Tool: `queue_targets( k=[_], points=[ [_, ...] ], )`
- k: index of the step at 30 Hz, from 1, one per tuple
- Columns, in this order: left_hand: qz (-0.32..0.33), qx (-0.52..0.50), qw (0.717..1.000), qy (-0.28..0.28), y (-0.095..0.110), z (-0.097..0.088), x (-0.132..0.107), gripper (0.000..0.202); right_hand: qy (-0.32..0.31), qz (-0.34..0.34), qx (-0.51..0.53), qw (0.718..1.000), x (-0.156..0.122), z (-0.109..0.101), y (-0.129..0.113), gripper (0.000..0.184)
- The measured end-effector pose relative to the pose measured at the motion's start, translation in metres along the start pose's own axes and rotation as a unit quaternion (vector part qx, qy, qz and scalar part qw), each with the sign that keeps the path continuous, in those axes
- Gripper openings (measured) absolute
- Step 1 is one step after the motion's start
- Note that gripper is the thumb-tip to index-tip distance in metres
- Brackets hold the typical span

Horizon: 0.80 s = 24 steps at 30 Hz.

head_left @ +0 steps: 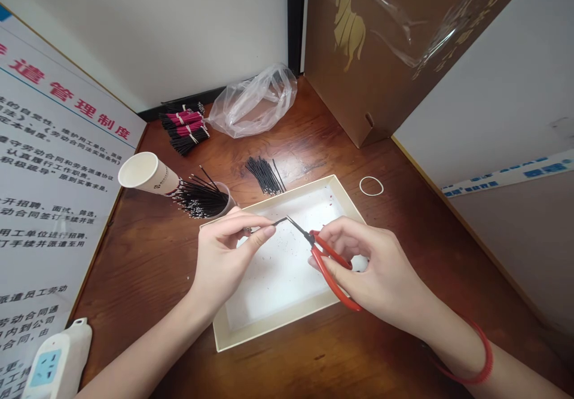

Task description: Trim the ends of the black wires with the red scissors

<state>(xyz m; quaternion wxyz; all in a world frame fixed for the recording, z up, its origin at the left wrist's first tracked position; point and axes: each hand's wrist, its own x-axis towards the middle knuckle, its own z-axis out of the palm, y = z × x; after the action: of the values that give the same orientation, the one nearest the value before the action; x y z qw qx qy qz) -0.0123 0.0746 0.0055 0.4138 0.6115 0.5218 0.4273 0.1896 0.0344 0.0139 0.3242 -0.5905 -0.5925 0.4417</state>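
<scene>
Power strip (58, 360) on wooden desk (134, 279), notice (54, 148) alongside, tray (273, 327) under hands (219, 255) (372, 267).

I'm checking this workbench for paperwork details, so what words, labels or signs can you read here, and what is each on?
Wall poster: "管理制度" in the red heading; "认真履行工作职责" and "劳动合同" in the blue text; the rest is partly cut off.
Paper cup: small side print, too small to read.
Brown box: gold characters beside a gold horse, blurred under plastic film.
Blue-and-white tape: blue lettering, too blurred to read.
</scene>
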Motion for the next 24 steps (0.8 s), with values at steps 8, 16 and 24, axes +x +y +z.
queue_targets(
  k=[8, 16, 24],
  points=[
    [-0.014, -0.012, 1.000, -0.007, -0.0005, 0.0000, -0.0006, 0.007, 0.000, -0.005, -0.007, 1.000, -0.0001, -0.0006, 0.0004, 0.014],
    [-0.024, -0.018, 0.999, -0.016, -0.0031, -0.0005, -0.0011, 0.006, 0.021, -0.016, -0.031, 0.999, -0.0003, -0.0006, 0.0023, 0.009],
    [-0.029, -0.016, 0.999, -0.017, -0.0044, -0.0018, -0.0008, 0.006, 0.026, -0.039, -0.039, 0.998, -0.0005, 0.0007, 0.0022, 0.013]
  ],
)
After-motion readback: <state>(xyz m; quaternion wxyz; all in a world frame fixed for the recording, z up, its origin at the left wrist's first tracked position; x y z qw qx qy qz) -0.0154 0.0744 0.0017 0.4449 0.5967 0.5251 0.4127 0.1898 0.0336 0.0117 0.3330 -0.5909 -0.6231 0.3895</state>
